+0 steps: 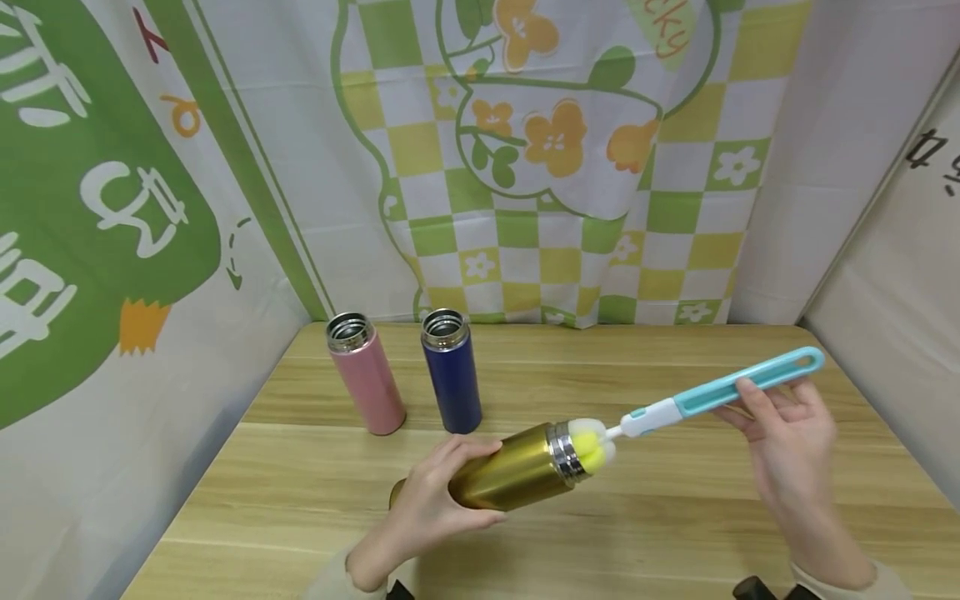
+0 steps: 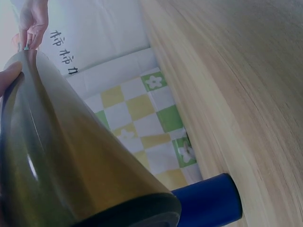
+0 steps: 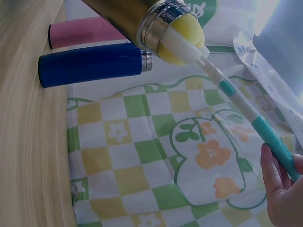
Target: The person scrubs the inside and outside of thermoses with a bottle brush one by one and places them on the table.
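My left hand (image 1: pixel 435 500) grips a gold vacuum bottle (image 1: pixel 517 471) around its body, tilted with its steel mouth up to the right. In my right hand (image 1: pixel 787 429) is a bottle brush (image 1: pixel 738 387), pinched by its turquoise handle between thumb and fingers. The brush's yellow and white sponge head (image 1: pixel 591 446) sits at the bottle mouth, partly inside; its inner end is hidden. From the right wrist view, the sponge (image 3: pixel 182 42) bulges out of the steel rim. The gold bottle's dark base faces the camera in the left wrist view.
Behind the hands, a pink bottle (image 1: pixel 367 375) and a dark blue bottle (image 1: pixel 452 375) stand upright and lidless on the wooden table (image 1: pixel 300 500). A printed cloth (image 1: pixel 540 250) hangs along the table's back edge, with more cloth walls at both sides.
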`<action>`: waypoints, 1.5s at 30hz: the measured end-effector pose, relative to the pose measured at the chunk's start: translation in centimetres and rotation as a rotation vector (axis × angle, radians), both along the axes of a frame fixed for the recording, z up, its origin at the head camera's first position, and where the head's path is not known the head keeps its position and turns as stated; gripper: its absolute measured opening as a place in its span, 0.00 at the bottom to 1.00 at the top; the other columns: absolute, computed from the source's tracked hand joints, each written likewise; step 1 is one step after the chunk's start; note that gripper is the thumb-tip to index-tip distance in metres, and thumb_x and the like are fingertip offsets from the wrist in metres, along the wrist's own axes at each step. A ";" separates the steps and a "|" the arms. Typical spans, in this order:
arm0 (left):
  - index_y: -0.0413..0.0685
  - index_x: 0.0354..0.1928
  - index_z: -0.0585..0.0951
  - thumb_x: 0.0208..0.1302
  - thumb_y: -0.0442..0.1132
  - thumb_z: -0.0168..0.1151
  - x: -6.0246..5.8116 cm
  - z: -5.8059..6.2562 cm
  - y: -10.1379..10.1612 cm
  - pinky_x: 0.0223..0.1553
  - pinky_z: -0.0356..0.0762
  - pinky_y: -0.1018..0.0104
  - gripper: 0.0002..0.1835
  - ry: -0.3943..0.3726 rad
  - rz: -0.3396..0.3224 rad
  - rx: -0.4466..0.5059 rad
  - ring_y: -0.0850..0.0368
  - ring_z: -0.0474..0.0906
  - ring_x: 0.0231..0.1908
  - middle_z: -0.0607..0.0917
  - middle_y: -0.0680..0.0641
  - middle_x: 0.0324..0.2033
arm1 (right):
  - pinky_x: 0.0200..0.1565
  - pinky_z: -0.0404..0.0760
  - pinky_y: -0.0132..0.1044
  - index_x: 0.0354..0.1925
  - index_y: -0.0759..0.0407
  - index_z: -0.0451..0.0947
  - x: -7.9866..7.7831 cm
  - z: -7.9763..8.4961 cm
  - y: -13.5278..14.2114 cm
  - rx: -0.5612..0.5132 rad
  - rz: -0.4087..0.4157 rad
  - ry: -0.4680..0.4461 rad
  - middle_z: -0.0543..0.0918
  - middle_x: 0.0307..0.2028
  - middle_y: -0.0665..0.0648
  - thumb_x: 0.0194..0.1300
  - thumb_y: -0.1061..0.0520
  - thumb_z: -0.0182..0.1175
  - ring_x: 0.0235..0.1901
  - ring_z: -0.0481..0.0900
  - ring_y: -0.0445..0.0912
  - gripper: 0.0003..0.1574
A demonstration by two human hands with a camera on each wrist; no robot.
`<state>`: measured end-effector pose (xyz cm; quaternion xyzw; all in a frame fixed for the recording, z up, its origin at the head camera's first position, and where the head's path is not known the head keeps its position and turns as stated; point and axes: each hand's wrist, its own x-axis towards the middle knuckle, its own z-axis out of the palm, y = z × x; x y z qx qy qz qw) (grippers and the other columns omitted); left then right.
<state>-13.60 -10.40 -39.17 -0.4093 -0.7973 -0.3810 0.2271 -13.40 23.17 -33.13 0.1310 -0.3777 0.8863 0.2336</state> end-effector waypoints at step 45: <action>0.51 0.51 0.73 0.31 0.43 0.76 -0.3 -0.4 -1.8 0.44 0.72 0.67 0.37 -0.069 0.055 -0.037 0.58 0.72 0.46 0.76 0.52 0.46 | 0.29 0.78 0.45 0.35 0.75 0.69 -1.3 1.0 2.8 -0.132 -0.081 -0.014 0.79 0.23 0.66 0.55 0.81 0.46 0.23 0.81 0.54 0.10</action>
